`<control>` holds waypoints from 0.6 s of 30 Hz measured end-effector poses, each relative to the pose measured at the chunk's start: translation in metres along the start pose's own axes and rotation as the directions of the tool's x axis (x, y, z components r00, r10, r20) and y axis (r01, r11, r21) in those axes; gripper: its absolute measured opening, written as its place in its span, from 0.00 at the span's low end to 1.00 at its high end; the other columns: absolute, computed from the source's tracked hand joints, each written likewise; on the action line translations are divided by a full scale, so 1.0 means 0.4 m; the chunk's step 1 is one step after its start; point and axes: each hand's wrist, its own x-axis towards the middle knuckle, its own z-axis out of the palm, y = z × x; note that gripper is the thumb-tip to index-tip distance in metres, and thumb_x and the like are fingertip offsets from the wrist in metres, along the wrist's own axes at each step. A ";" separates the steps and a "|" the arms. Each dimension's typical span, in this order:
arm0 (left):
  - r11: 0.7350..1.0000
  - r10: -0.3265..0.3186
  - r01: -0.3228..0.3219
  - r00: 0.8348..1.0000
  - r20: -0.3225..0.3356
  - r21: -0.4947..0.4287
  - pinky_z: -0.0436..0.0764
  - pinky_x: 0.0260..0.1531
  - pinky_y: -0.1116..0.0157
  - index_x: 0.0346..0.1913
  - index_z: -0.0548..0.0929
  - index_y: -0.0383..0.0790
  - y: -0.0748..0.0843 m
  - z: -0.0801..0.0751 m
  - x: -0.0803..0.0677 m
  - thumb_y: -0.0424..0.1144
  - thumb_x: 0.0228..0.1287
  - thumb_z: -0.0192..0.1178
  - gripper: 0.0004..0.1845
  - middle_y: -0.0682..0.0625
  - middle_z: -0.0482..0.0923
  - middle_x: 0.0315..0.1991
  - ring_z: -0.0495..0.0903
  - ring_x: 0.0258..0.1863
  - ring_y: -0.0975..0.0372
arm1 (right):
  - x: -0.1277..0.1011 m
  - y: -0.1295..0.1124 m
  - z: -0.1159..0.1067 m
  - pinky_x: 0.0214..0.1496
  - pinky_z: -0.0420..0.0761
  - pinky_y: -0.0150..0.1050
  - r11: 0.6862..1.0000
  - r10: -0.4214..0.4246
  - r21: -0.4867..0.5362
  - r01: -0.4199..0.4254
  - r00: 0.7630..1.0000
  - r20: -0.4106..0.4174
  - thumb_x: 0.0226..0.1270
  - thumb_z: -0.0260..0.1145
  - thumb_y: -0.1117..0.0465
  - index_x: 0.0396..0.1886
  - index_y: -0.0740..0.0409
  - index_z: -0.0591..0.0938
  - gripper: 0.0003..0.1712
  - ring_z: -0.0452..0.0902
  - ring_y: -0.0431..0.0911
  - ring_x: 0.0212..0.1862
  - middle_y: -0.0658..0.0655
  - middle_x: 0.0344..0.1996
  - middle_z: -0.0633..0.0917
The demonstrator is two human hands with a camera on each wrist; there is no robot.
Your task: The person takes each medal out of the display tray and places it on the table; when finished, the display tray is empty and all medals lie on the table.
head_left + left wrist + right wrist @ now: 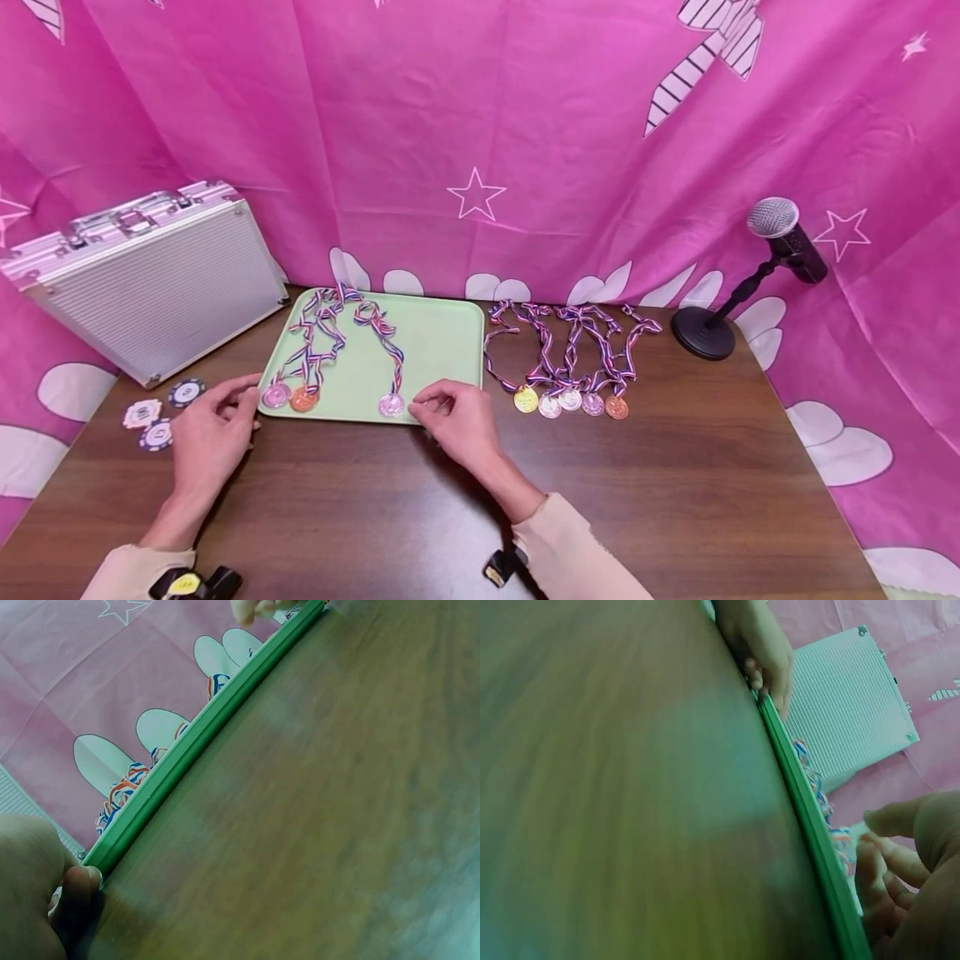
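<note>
Head view, inspector: what step is in hand?

— Judged as placing medals on the green tray (442, 333), which sits on the counter (480, 500) with its long axis running left to right; three medals lie along its near edge, ribbons trailing away from the person.

— The hands?

— Left hand (206, 437) rests at the tray's near-left corner, fingers loosely curled, touching the edge and gripping nothing. Right hand (457, 421) sits just beside the silver medal (391, 405), fingertips pinched together; whether they hold anything I cannot tell.

— Next move?

— Likely a reach right to the five medals (570, 402) lined up on the counter.
</note>
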 end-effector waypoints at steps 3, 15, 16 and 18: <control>1.000 0.002 -0.002 1.000 -0.002 0.000 0.73 0.12 0.69 0.63 0.91 0.38 -0.004 0.001 -0.003 0.43 0.83 0.62 0.18 0.44 0.88 0.32 0.78 0.14 0.69 | 0.005 -0.002 0.030 0.30 0.78 0.27 0.997 -0.024 -0.071 0.022 1.000 -0.019 0.65 0.84 0.61 0.34 0.57 0.94 0.05 0.76 0.28 0.24 0.49 0.23 0.89; 1.000 0.027 -0.027 1.000 -0.015 -0.004 0.71 0.12 0.70 0.63 0.91 0.37 -0.003 -0.002 0.000 0.42 0.82 0.63 0.17 0.49 0.87 0.29 0.77 0.12 0.72 | 0.040 -0.020 0.098 0.26 0.71 0.37 0.878 0.067 -0.467 -0.105 0.993 -0.097 0.52 0.88 0.35 0.28 0.41 0.87 0.22 0.74 0.37 0.25 0.38 0.17 0.75; 1.000 0.024 -0.024 1.000 -0.011 -0.003 0.71 0.12 0.70 0.63 0.91 0.37 -0.003 -0.001 0.000 0.42 0.82 0.63 0.17 0.48 0.87 0.29 0.77 0.12 0.71 | 0.041 -0.019 0.101 0.26 0.71 0.37 0.866 0.063 -0.489 -0.105 0.993 -0.101 0.51 0.88 0.35 0.28 0.40 0.86 0.22 0.74 0.38 0.25 0.39 0.17 0.75; 1.000 0.018 -0.018 1.000 -0.004 0.001 0.72 0.12 0.70 0.63 0.91 0.37 -0.004 0.000 0.000 0.43 0.83 0.63 0.18 0.47 0.88 0.30 0.77 0.13 0.71 | 0.042 -0.018 0.104 0.26 0.70 0.37 0.850 0.062 -0.515 -0.110 0.992 -0.110 0.50 0.88 0.34 0.28 0.40 0.86 0.23 0.75 0.39 0.25 0.39 0.17 0.75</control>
